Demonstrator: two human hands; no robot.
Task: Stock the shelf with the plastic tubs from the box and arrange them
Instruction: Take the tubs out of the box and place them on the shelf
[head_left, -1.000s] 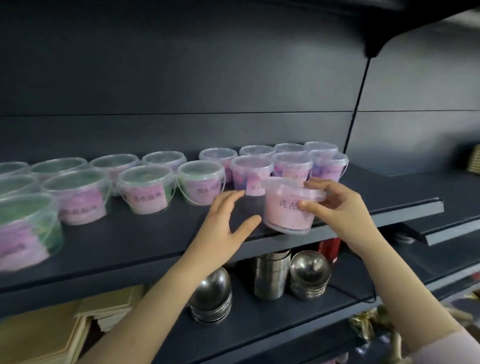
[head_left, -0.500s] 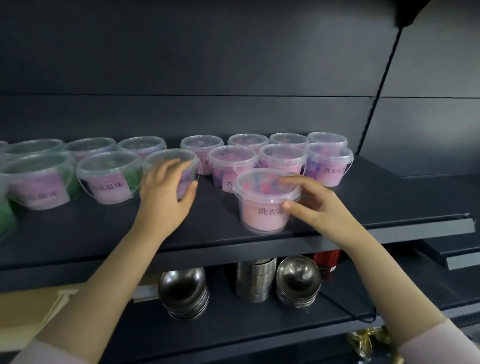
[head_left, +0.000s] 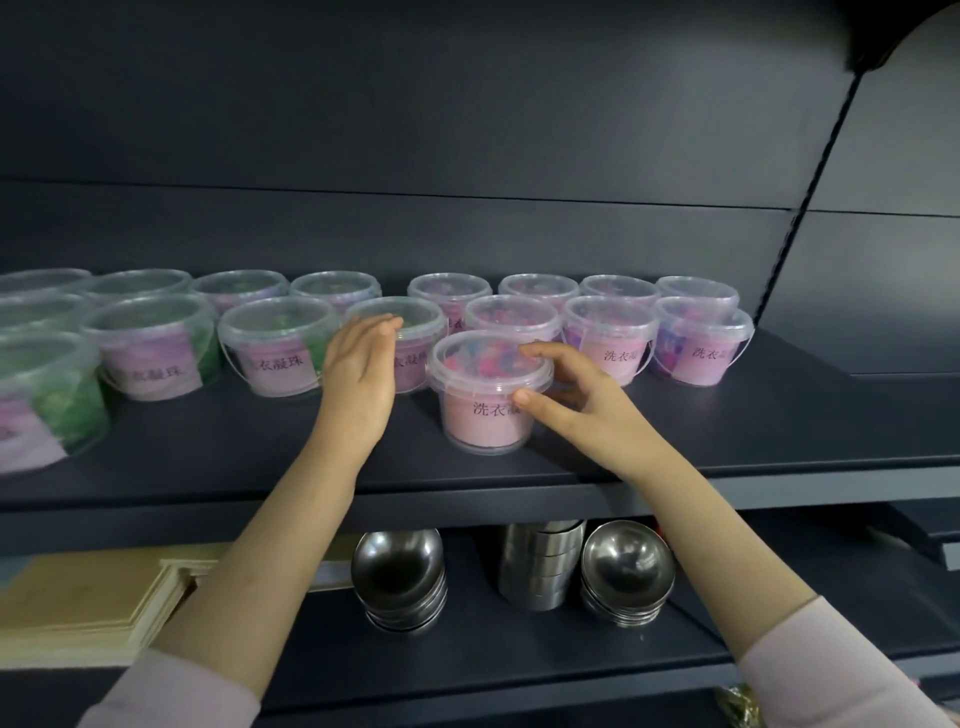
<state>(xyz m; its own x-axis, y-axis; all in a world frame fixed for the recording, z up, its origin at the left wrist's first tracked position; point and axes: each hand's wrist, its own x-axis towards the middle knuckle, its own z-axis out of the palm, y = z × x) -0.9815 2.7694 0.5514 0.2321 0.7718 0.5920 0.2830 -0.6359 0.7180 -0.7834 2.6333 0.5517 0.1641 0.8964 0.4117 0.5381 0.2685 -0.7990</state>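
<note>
Several clear plastic tubs with pink labels stand in rows on the dark shelf (head_left: 208, 447); the left ones hold green contents, the right ones pink and blue. One tub (head_left: 483, 415) stands upright alone in front of the rows. My right hand (head_left: 576, 405) grips it, thumb on the label and fingers around its right side and lid rim. My left hand (head_left: 358, 379) lies flat against the front of a second-row tub (head_left: 415, 332), holding nothing.
Bare shelf surface (head_left: 779, 415) lies to the right of the rows. On the lower shelf stand two stacks of steel bowls (head_left: 400, 582) (head_left: 626, 571), a stack of steel cups (head_left: 540, 566) and pale wooden boards (head_left: 78, 597). A slanted upright (head_left: 810, 182) divides the back panels.
The tub in my right hand went from tilted at the shelf's edge to upright further in. My left hand moved from the shelf front up against a second-row tub.
</note>
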